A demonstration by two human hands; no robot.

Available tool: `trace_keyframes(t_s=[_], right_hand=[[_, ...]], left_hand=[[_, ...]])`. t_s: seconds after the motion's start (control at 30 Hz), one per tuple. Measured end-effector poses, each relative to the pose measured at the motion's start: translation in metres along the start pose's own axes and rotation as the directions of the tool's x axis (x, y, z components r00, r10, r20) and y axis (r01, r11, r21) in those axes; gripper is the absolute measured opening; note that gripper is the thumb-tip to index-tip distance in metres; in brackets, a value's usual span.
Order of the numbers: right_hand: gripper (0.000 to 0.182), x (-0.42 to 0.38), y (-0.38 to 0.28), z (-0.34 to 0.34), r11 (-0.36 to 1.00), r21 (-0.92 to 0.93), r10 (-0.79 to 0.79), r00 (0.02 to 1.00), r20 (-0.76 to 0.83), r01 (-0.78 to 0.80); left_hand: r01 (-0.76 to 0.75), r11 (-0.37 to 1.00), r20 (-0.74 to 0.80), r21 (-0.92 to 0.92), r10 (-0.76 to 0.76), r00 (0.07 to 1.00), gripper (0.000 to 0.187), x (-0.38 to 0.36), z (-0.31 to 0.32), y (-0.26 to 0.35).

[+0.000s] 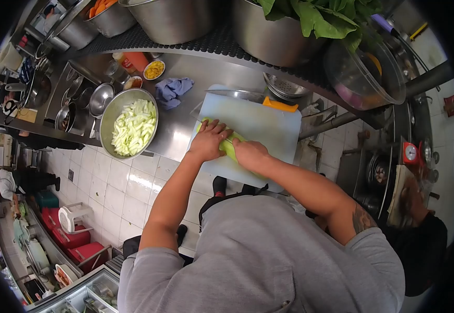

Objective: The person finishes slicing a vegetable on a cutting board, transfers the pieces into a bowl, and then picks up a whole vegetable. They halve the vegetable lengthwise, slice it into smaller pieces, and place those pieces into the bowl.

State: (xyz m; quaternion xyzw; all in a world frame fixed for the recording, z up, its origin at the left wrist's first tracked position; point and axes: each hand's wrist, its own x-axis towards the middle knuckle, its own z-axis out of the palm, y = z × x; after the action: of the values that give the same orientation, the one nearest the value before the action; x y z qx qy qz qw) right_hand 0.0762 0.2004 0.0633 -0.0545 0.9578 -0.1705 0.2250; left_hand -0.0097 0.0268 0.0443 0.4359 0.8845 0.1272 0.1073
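A long light-green vegetable [229, 149], like a squash or cucumber, lies on the pale cutting board [268, 125]. My left hand [209, 141] presses down on it with the fingers bent over its top. Close by, my right hand [251, 155] is closed at the vegetable's near end. A thin knife blade [196, 111] shows past my left hand and lines up with my right fist, which hides the handle. Another knife with an orange handle [280, 104] lies across the far edge of the board. To the left, a metal bowl [155, 122] holds pale green cut strips [133, 128].
A blue cloth [173, 92] and a small bowl of yellow pieces [154, 69] sit on the steel counter [206, 73]. Overhead, a shelf [201, 51] carries large pots and a clear tub [365, 78]. A perforated metal strainer [285, 85] stands behind the board.
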Motion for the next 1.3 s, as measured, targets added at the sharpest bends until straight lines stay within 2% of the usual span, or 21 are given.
trace_keyframes(t_s=[0.07,0.2,0.27,0.43,0.63,0.97,1.13,1.2,1.3], right_hand=[[0.025,0.000,0.001,0.002,1.000,0.011,0.002,1.000,-0.023,-0.002],[0.024,-0.006,-0.001,-0.004,1.000,0.001,0.021,1.000,-0.013,-0.021],[0.024,-0.015,0.002,-0.008,0.999,-0.016,0.028,1.000,-0.009,-0.028],[0.022,-0.075,0.018,-0.034,0.998,0.022,0.053,0.994,0.095,-0.055],[0.017,-0.126,0.038,-0.028,0.999,-0.022,0.051,0.997,0.060,-0.049],[0.015,-0.116,0.060,0.008,0.997,0.026,0.073,0.997,-0.009,-0.073],[0.018,-0.131,0.062,-0.005,0.998,0.015,0.068,0.997,0.047,-0.068],[0.018,-0.124,0.077,0.021,0.998,0.004,0.069,0.997,0.041,-0.069],[0.020,-0.131,0.078,0.021,0.998,-0.022,0.064,0.998,0.015,-0.063]], left_hand=[[-0.005,0.992,0.114,0.125,-0.010,0.993,0.073,0.005,0.002,-0.001],[-0.017,0.984,0.148,0.175,-0.009,0.989,0.069,0.013,-0.001,-0.003],[-0.064,0.971,0.224,0.231,0.011,0.975,0.061,0.018,0.001,-0.006],[-0.072,0.980,0.235,0.186,0.027,0.972,0.061,0.018,-0.001,-0.006],[-0.060,0.983,0.263,0.175,0.012,0.965,0.068,0.019,-0.003,-0.003],[-0.057,0.981,0.292,0.187,0.000,0.957,0.073,0.022,0.000,-0.005],[-0.039,0.979,0.308,0.202,-0.026,0.951,0.075,0.021,-0.002,-0.003],[-0.061,0.976,0.294,0.208,-0.003,0.956,0.075,0.022,-0.001,-0.002],[-0.049,0.973,0.312,0.225,-0.025,0.950,0.075,0.025,-0.004,-0.004]])
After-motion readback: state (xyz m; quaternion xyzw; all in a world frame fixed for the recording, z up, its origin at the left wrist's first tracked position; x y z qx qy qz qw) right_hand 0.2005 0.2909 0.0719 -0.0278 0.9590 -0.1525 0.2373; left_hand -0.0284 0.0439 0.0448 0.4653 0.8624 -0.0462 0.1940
